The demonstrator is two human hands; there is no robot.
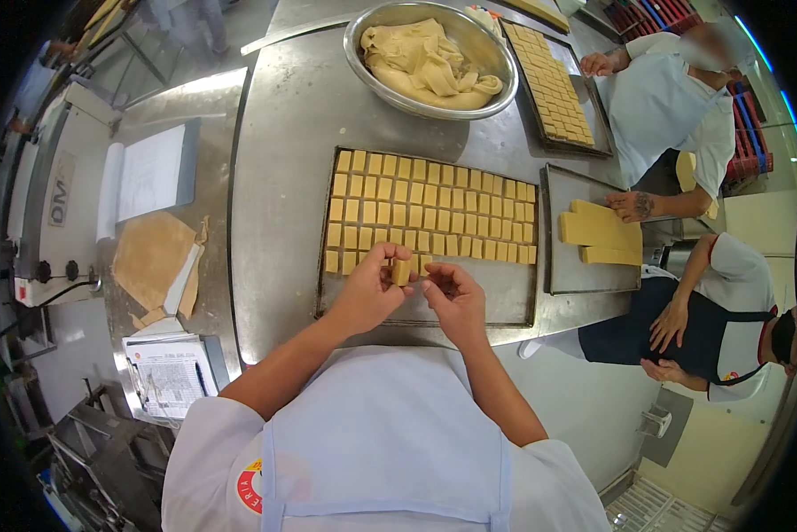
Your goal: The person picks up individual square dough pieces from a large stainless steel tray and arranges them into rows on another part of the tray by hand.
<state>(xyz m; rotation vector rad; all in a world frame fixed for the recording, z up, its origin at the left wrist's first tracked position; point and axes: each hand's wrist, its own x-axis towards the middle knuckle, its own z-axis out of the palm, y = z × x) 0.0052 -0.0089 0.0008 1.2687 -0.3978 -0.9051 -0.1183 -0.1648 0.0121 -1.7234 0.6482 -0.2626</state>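
Observation:
A small rectangular dough piece [400, 272] stands pinched between the thumb and fingers of my left hand [372, 289], above the near part of a dark-rimmed metal baking tray [485, 307]. My right hand [457, 299] is just to the right, thumb and fingers curled but apart. Its fingertips are close to another dough piece [426, 263] at the end of the nearest row; whether they touch it is hard to see. Several rows of similar pale yellow pieces [432, 196] cover the far part of the tray. My left hand hides some of the nearest row.
Beyond the tray stands a steel bowl [353, 63] of dough. At right, a co-worker's hand [631, 206] rests by dough slabs [598, 229] on a second tray [565, 282]. A filled tray [551, 86] lies behind. Another person [678, 319] stands right. Clipboards [172, 379] lie left.

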